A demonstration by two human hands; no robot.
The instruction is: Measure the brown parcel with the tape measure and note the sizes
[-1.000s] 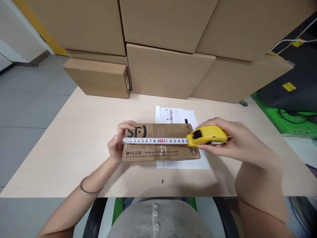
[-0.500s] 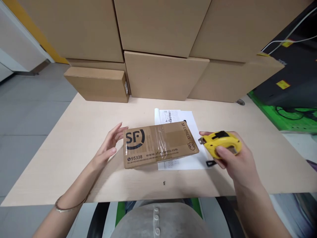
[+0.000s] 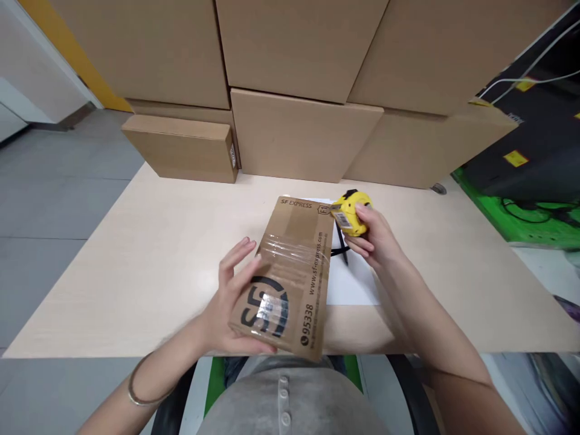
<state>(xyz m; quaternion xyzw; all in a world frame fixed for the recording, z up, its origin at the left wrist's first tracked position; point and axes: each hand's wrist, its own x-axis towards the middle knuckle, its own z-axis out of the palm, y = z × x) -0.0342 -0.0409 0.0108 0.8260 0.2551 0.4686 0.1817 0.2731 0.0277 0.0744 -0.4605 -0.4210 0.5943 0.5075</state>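
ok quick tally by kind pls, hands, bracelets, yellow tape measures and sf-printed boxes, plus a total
Hands: 2, left hand and right hand
Bracelet: 1
Yellow tape measure: 1
SF-printed box: 1
Total: 5

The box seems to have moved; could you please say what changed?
The box turned roughly a quarter anticlockwise, its logo end now nearest. The left hand, open beside it a moment ago, now grips that end. The right hand brought the tape measure, now retracted, forward and left to the far right corner. The paper stayed put.
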